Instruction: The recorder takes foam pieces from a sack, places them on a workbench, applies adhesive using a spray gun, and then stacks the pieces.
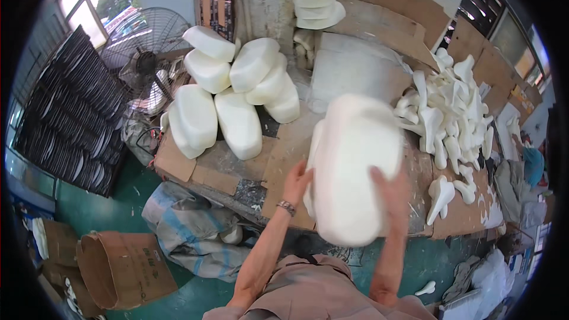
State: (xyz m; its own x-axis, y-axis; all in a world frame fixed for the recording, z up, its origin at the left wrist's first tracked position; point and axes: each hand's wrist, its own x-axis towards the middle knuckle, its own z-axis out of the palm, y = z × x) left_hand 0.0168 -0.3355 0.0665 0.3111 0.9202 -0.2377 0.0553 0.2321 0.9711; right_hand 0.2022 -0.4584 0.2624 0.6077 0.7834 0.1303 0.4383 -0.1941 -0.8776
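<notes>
In front of me a large cream-white moulded foam pad [354, 178] with rounded corners is held up between my hands, smeared by motion. A second pale foam pad [315, 142] shows only as a strip along its left edge. My left hand [296, 184], with a bracelet at the wrist, grips at the left side, its fingertips against the foam. On the right, my right hand [391, 192] is blurred, its thumb over the pad's face and its other fingers mostly hidden at the edge.
Similar foam pads [237, 121] lie heaped on the cardboard-covered table [284, 160] at left; more are stacked [317, 0] at the back. Small white foam pieces [453, 112] pile up at right. A fan [142, 53], dark rack [71, 112], grey-blue sack [195, 231] and cardboard box [127, 266] stand at left.
</notes>
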